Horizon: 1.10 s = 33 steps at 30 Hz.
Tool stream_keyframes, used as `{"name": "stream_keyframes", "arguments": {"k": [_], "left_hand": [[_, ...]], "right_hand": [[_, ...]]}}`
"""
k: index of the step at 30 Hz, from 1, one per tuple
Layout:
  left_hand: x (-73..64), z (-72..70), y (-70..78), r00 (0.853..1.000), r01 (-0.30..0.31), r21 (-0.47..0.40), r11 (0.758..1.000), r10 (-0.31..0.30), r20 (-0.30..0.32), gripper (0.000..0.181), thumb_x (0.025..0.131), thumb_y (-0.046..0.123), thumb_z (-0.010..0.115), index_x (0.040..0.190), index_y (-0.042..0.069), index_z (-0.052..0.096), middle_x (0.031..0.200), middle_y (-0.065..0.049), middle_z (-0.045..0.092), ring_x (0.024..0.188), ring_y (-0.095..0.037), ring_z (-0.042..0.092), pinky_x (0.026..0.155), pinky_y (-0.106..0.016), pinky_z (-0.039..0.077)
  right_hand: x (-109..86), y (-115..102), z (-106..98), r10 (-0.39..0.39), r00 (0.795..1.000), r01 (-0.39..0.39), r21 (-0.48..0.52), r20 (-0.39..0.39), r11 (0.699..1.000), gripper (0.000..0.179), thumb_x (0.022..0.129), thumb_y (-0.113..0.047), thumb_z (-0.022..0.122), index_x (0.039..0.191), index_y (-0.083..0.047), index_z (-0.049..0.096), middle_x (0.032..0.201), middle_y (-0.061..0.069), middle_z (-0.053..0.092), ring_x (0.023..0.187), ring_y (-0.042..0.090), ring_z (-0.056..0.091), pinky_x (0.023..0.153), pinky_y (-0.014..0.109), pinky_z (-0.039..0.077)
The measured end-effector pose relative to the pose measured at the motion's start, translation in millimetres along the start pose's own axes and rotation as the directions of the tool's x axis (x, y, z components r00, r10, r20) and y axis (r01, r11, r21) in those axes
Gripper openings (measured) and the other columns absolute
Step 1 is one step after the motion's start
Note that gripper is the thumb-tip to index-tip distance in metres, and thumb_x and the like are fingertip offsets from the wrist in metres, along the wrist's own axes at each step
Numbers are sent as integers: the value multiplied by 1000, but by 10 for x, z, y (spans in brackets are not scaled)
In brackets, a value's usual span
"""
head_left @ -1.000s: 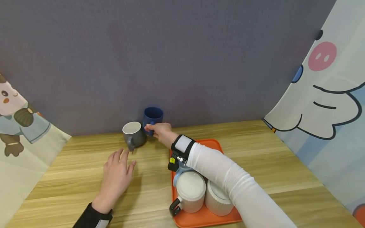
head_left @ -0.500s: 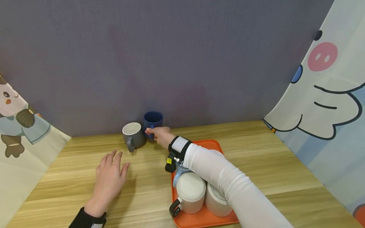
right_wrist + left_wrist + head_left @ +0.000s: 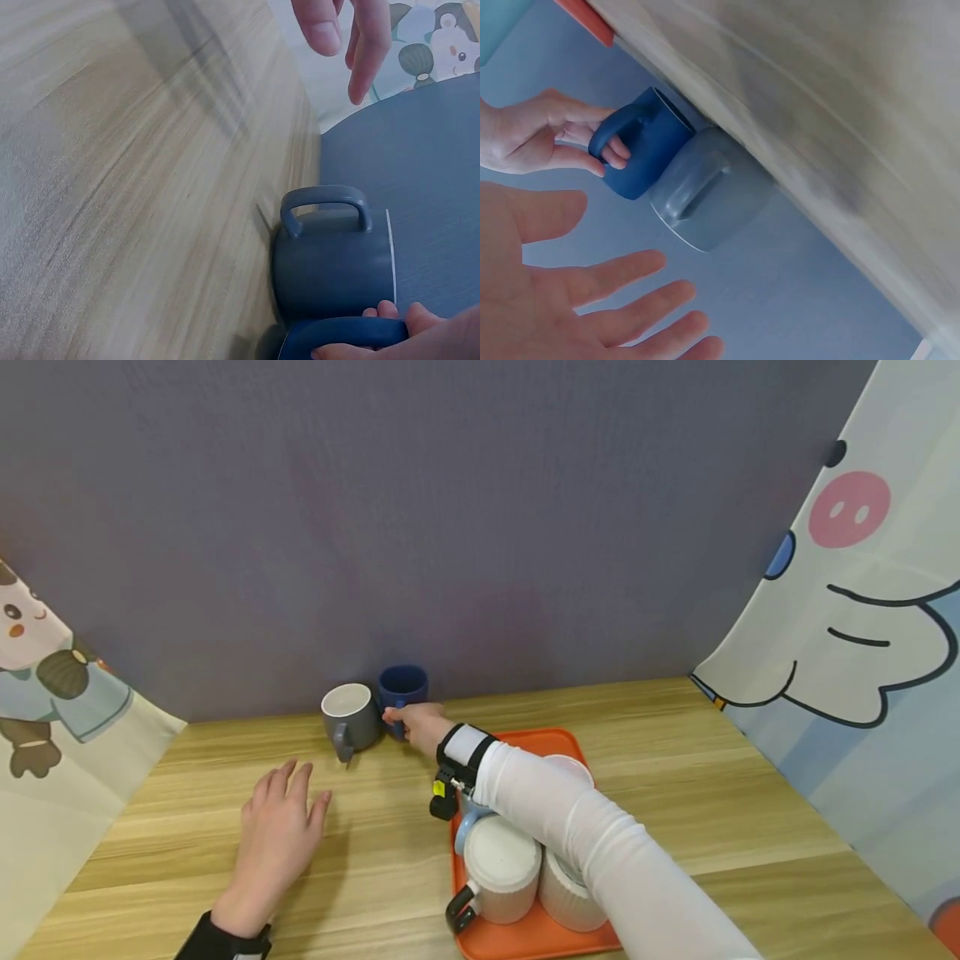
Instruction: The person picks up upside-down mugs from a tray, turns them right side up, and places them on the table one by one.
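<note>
My right hand (image 3: pixel 422 724) grips the handle of a dark blue mug (image 3: pixel 402 683) at the back of the table. In the left wrist view, the fingers of that hand curl through the handle of the blue mug (image 3: pixel 656 146). Right beside it stands a grey mug (image 3: pixel 351 714) with a white inside, upright, its handle toward me. My left hand (image 3: pixel 276 835) hovers over the table at front left, fingers spread and holding nothing. The grey mug (image 3: pixel 334 262) also shows in the right wrist view, with left fingertips above it.
An orange tray (image 3: pixel 536 939) lies under my right forearm. On it are an upside-down white mug (image 3: pixel 501 868) with a black handle, a ribbed white cup (image 3: pixel 566 897) and a light blue handle (image 3: pixel 467 831), partly hidden by the sleeve. A grey wall (image 3: pixel 480 527) rises behind the mugs.
The blue mug has come down in my right hand to stand level beside the grey mug. My left hand has drawn back toward the lower left.
</note>
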State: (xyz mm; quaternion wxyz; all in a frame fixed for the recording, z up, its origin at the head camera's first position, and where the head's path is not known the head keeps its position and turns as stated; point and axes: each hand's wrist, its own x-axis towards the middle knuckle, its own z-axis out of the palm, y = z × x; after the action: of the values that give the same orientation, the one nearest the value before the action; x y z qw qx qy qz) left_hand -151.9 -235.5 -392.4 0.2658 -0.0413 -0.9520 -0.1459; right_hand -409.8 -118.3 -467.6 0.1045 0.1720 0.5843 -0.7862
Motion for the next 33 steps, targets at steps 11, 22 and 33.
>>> {"name": "stream_keyframes", "arguments": {"k": [11, 22, 33], "left_hand": [[-18, 12, -13, 1000, 3, 9, 1000, -3, -7, 46, 88, 18, 64, 123, -10, 53, 129, -34, 46, 116, -52, 40, 83, -69, 34], [-21, -8, -40, 1000, 19, 16, 1000, -19, 14, 47, 88, 18, 63, 123, -11, 52, 130, -35, 44, 116, -53, 39, 83, -69, 33], [-20, -16, -46, 999, 27, 28, 999, -28, 40, 47, 89, 20, 62, 125, -10, 52, 131, -35, 44, 117, -53, 38, 84, -70, 33]], "right_hand": [[1424, 727, 152, 56, 998, -56, 46, 7, 997, 27, 59, 0, 86, 82, -4, 72, 78, 7, 73, 71, 18, 71, 65, 31, 56], [1828, 945, 253, 54, 998, -54, -14, -11, 998, 24, 63, 8, 81, 83, -3, 71, 76, 8, 72, 68, 21, 71, 64, 34, 56], [1604, 863, 231, 42, 999, -43, -29, -30, 999, 31, 60, 16, 79, 84, 1, 68, 74, 12, 71, 67, 24, 70, 60, 33, 57]]}}
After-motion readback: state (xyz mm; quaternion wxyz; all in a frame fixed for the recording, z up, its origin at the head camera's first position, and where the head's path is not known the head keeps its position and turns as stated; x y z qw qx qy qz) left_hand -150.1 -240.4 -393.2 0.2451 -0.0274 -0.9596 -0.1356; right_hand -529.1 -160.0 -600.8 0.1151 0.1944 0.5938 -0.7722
